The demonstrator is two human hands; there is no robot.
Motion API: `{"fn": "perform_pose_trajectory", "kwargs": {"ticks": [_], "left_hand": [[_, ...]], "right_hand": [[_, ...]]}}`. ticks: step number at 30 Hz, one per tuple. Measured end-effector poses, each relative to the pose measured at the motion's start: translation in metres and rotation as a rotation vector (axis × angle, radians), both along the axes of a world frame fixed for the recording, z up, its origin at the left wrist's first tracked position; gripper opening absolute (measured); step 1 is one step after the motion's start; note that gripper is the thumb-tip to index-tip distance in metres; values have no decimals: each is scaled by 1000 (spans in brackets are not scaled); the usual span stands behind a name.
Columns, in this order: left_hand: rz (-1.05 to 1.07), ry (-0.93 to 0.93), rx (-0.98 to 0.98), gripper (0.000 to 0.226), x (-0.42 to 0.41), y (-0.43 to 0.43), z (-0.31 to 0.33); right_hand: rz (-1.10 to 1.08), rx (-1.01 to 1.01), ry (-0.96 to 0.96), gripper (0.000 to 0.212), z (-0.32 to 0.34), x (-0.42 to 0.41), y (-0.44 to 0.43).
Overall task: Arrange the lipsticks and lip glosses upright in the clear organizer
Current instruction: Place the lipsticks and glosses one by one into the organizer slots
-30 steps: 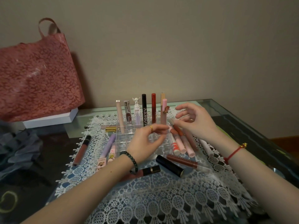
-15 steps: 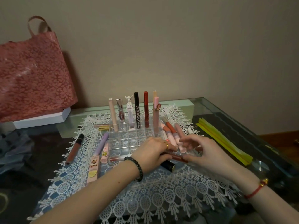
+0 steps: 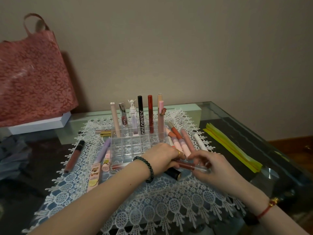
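A clear grid organizer [image 3: 133,146] sits on a white lace mat [image 3: 152,204]. Several tubes stand upright in its back row, among them a black COLORKEY tube [image 3: 141,116] and a red tube [image 3: 150,114]. Just in front of the organizer both hands meet on a brown-red lip gloss [image 3: 189,165] with a clear cap, lying level. My left hand [image 3: 162,158] grips its left end and my right hand [image 3: 211,168] pinches its clear end. A black lipstick [image 3: 173,173] lies under my left hand. More tubes lie flat on both sides.
Pink and nude glosses [image 3: 179,141] lie right of the organizer, a purple tube [image 3: 103,151] and a dark gloss [image 3: 74,156] left of it. A red lace bag [image 3: 32,78] on a white box stands at the back left. Yellow paper [image 3: 232,148] lies at the right, near the glass table's edge.
Both hands came down from above the organizer to the mat in front of it and took hold of the brown-red lip gloss that lay there.
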State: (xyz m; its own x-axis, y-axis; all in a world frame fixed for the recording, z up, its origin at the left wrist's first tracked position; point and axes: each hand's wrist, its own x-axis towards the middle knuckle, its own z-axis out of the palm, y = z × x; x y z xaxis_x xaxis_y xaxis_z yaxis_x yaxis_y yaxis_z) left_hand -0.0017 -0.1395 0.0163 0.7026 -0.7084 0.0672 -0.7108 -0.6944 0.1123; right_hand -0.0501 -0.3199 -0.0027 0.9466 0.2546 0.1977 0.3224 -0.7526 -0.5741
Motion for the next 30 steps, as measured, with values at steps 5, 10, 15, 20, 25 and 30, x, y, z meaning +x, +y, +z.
{"fn": "perform_pose_trajectory", "kwargs": {"ticks": [5, 10, 15, 20, 25, 30], "left_hand": [[-30, 6, -34, 34, 0, 1, 0], [-9, 47, -245, 35, 1, 11, 4], [44, 46, -539, 34, 2, 19, 20], [142, 47, -751, 29, 4, 30, 33], [272, -19, -921, 33, 13, 41, 39], [373, -61, -991, 31, 26, 50, 39]], "right_hand": [[-25, 129, -81, 22, 11, -2, 3], [-3, 233, -149, 30, 35, 3, 8], [23, 403, -227, 35, 62, 10, 21], [43, 472, -301, 31, 86, 24, 44], [70, 437, -354, 26, 102, 44, 68], [70, 330, -387, 25, 109, 65, 89]]}}
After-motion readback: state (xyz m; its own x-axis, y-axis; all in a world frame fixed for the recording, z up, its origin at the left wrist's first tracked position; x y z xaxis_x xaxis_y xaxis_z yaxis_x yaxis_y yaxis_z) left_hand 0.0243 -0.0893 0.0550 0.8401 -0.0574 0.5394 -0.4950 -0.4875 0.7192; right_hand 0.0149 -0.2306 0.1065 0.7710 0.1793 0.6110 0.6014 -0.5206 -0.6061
